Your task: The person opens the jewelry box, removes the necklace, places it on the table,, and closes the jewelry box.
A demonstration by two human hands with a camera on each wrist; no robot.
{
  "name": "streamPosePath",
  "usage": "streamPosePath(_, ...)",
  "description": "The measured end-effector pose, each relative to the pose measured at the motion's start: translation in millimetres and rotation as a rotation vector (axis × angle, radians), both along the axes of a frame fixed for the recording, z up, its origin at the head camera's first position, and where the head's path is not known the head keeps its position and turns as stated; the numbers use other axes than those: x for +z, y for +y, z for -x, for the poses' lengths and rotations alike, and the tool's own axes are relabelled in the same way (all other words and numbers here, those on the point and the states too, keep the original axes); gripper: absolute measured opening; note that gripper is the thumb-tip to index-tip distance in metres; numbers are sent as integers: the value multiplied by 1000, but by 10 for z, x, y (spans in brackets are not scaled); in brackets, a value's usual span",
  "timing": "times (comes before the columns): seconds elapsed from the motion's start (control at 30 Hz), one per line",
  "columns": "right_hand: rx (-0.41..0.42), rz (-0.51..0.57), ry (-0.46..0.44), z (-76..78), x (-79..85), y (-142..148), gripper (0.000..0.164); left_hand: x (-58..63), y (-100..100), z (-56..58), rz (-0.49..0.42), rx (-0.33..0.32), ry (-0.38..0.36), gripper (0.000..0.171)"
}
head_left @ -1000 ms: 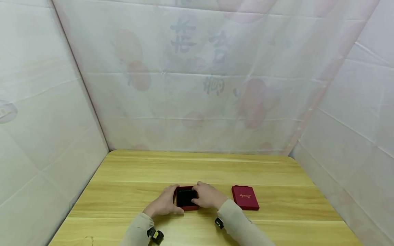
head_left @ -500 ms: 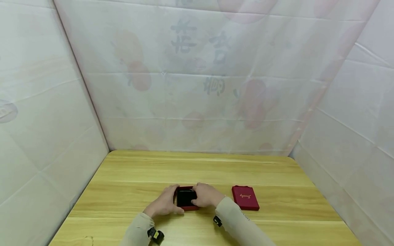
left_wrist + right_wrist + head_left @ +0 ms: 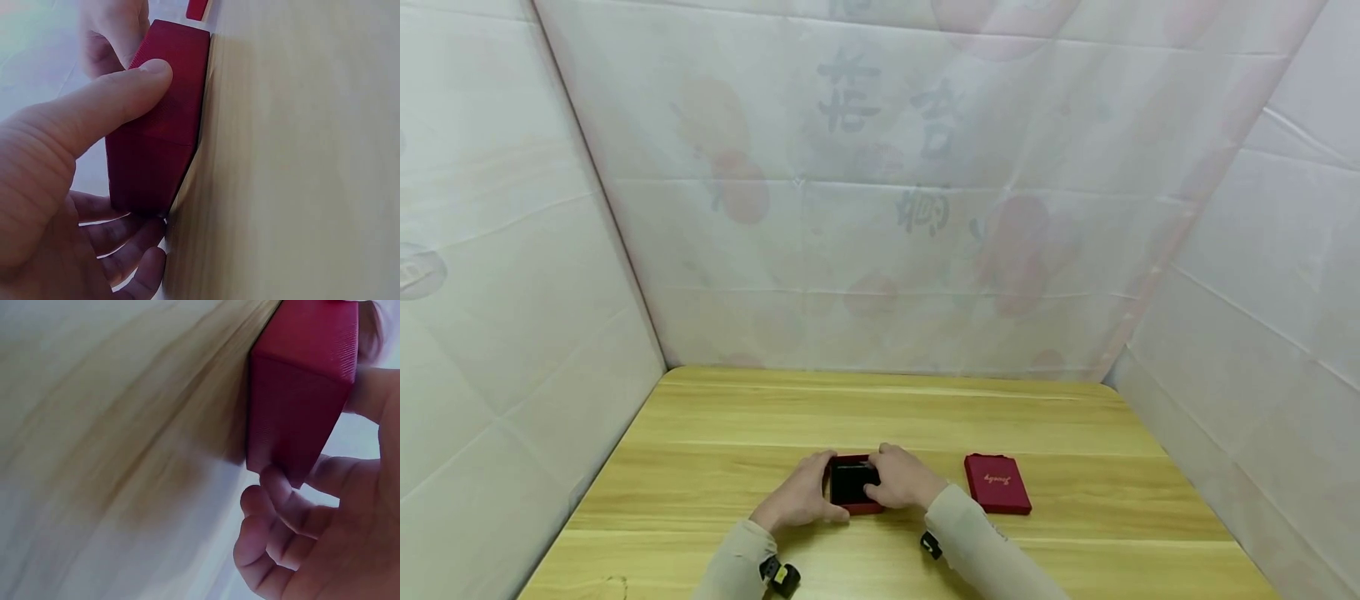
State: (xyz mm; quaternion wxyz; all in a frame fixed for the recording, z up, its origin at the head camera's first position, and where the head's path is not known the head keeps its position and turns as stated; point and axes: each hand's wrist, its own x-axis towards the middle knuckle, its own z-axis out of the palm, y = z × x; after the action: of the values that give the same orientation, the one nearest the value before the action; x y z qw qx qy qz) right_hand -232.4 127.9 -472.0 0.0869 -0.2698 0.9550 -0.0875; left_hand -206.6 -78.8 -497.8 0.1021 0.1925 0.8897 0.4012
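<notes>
A red jewelry box base [image 3: 859,508] sits uncovered on the wooden table, a black pad [image 3: 848,487] inside it. My left hand [image 3: 801,495] holds the box's left end. Its thumb [image 3: 134,92] lies along the front wall in the left wrist view, and the other fingers curl round the end. My right hand [image 3: 907,478] reaches over the right end, thumb and forefinger bent down onto the pad. In the right wrist view its remaining fingers [image 3: 284,494] curl against the red end wall [image 3: 297,419]. The tips inside the box are hidden in the wrist views.
The red lid [image 3: 997,483], with gold lettering, lies flat on the table [image 3: 760,417] to the right of the box, near the right forearm. Pale printed cloth walls [image 3: 865,250] enclose the table at the back and on both sides.
The right thumb and forefinger have shifted slightly on the black pad, and the right wrist has moved a little. The left hand, box and lid stay put.
</notes>
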Motion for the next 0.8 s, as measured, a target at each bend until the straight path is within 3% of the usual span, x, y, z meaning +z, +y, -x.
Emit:
streamPosePath(0.3, -11, 64, 33, -13, -21, 20, 32, -19, 4, 9, 11, 1, 12, 101)
streamPosePath(0.8, 44, 125, 89, 10, 13, 83, 26, -7, 4, 6, 1, 2, 25, 99)
